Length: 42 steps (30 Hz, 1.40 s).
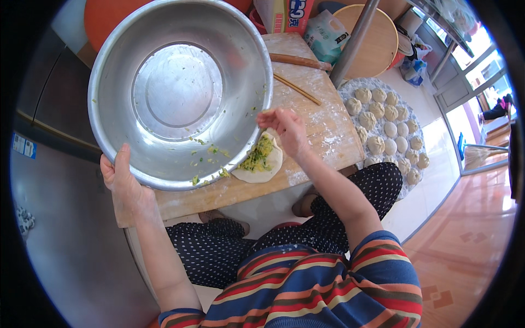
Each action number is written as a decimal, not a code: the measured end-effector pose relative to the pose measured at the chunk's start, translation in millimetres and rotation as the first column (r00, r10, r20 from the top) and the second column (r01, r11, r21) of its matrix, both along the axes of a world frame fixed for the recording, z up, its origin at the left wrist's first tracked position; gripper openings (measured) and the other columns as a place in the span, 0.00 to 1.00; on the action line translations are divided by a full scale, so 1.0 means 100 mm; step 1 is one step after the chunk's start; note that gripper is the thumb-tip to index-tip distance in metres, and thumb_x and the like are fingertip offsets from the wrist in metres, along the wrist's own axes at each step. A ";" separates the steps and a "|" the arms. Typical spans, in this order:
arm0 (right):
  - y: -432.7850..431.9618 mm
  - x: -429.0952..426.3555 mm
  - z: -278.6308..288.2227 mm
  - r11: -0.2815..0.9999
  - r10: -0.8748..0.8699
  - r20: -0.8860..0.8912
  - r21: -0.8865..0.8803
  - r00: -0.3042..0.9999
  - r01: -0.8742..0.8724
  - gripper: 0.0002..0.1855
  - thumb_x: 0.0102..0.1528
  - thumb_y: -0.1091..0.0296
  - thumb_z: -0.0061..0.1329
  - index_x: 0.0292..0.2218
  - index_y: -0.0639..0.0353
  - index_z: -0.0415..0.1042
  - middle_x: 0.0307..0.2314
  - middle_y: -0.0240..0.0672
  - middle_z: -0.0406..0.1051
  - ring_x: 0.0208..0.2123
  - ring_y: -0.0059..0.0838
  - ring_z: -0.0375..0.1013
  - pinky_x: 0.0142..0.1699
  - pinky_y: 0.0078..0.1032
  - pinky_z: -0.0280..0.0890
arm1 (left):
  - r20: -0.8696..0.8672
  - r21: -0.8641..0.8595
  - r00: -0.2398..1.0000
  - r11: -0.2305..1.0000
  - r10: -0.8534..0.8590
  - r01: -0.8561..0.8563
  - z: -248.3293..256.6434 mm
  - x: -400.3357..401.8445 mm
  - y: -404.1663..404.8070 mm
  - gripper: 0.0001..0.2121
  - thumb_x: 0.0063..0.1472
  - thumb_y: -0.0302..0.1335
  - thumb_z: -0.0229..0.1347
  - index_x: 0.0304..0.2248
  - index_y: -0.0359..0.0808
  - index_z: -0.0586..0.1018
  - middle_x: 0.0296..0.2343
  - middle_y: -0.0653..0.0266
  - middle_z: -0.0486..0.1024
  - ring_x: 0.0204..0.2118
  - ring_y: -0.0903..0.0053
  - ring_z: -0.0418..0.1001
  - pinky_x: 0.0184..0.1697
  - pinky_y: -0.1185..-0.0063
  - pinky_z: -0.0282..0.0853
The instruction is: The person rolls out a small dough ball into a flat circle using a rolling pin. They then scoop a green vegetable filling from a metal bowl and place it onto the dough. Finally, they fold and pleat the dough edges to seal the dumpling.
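My left hand (125, 180) grips the near left rim of a large stainless steel basin (164, 156), which is tilted over a floured wooden board (328, 135). Scraps of chopped green and yellow filling cling inside the basin's near side. Under its right edge lies a flat round dough wrapper (270, 170) with a heap of vegetable filling (260, 153) on it. My right hand (285, 125) is at the basin's right rim, just above the wrapper, its fingers curled; whether they touch the rim or hold anything is unclear.
A rolling pin (299, 61) and a pair of chopsticks (297, 89) lie on the board. To the right, several pleated buns (376, 145) sit on a round patterned cloth (352, 88). Plastic bags (324, 35) and a metal pole (354, 43) stand behind the board.
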State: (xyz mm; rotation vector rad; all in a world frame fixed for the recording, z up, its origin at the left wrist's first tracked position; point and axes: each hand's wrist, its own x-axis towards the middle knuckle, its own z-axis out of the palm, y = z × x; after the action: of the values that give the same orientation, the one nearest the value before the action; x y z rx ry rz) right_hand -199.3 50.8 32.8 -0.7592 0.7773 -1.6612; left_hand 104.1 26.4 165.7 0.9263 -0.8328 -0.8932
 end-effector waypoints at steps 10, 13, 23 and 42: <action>0.47 0.13 -0.24 0.955 0.219 -0.129 0.231 0.967 -0.185 0.17 0.59 0.63 0.38 0.33 0.71 0.71 0.31 0.48 0.73 0.36 0.35 0.73 0.45 0.30 0.67 | 0.003 -0.009 0.996 0.996 0.093 -0.093 -0.04 -0.02 -0.07 0.04 0.54 0.19 0.52 0.30 0.33 0.70 0.31 0.62 0.73 0.33 0.79 0.72 0.40 0.78 0.68; 0.55 0.07 -0.38 0.952 0.213 -0.170 0.257 0.962 -0.165 0.17 0.59 0.63 0.39 0.32 0.71 0.71 0.30 0.46 0.73 0.35 0.33 0.73 0.45 0.30 0.66 | 0.013 -0.043 0.997 0.996 0.075 -0.075 0.01 -0.02 -0.05 0.04 0.54 0.20 0.53 0.29 0.34 0.70 0.31 0.62 0.73 0.33 0.79 0.72 0.40 0.78 0.69; 0.58 -0.12 0.19 0.968 0.075 -0.890 0.173 0.450 0.180 0.15 0.54 0.63 0.43 0.29 0.66 0.75 0.16 0.43 0.70 0.20 0.27 0.71 0.29 0.29 0.65 | 0.007 0.009 0.997 0.997 0.080 -0.080 0.05 -0.08 -0.01 0.04 0.55 0.20 0.53 0.27 0.34 0.69 0.28 0.65 0.73 0.31 0.82 0.70 0.38 0.81 0.68; -0.38 0.18 0.49 0.945 0.084 -0.380 0.323 0.921 0.047 0.14 0.59 0.69 0.38 0.40 0.73 0.68 0.31 0.41 0.72 0.34 0.28 0.73 0.40 0.22 0.69 | 0.139 -0.170 0.990 0.985 0.027 -0.003 0.09 -0.28 0.21 0.12 0.53 0.19 0.54 0.20 0.38 0.63 0.23 0.72 0.69 0.27 0.89 0.64 0.35 0.86 0.63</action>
State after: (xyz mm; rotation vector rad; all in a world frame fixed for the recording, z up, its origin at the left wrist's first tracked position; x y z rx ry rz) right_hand -181.3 13.2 81.4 -0.8648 1.2888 -1.3268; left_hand 76.5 47.7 175.1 0.8517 -1.0057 -0.7376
